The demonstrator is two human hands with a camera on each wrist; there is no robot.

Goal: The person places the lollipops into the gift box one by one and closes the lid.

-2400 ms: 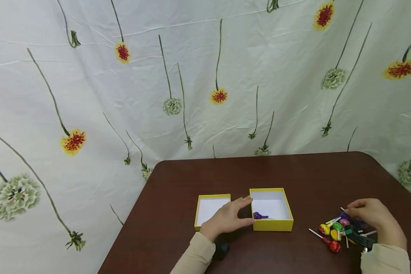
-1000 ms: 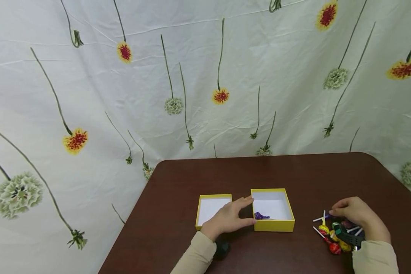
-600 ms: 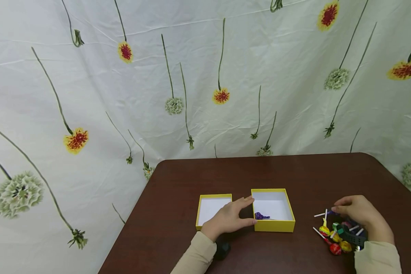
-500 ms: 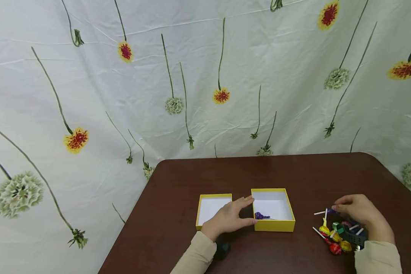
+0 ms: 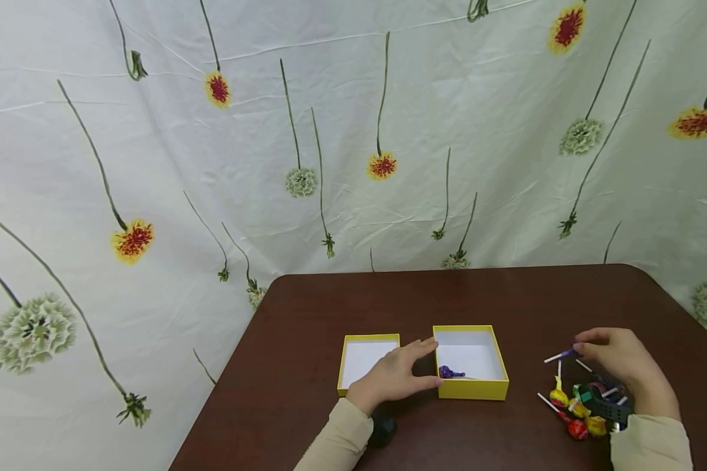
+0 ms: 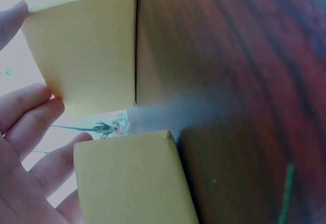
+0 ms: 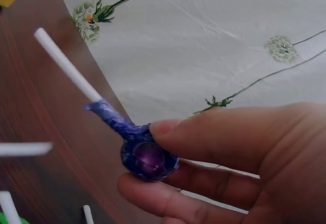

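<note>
My right hand (image 5: pixel 624 361) pinches a purple-wrapped lollipop (image 7: pixel 145 158) by its round head between thumb and fingers, its white stick pointing away up and left in the right wrist view. It is raised just above a pile of lollipops (image 5: pixel 577 428) in red, yellow and green wrappers, partly covered by hand and wrist. My left hand (image 5: pixel 393 376), thumb and fingers spread and nearly straight, touches the left side of a yellow box (image 5: pixel 472 390) with a white inside. Another purple lollipop (image 5: pixel 450 372) lies in that box, at its near left corner.
A shallower yellow box part (image 5: pixel 368 337), white inside, lies left of the box, partly behind my left hand. Everything stands on a dark brown table (image 5: pixel 448 432). A flower-printed white cloth (image 5: pixel 342 131) hangs behind the table's far edge.
My right hand reached into the pile, shifting lollipops, and has now lifted a purple one slightly up from it. My left hand stays at the box.
</note>
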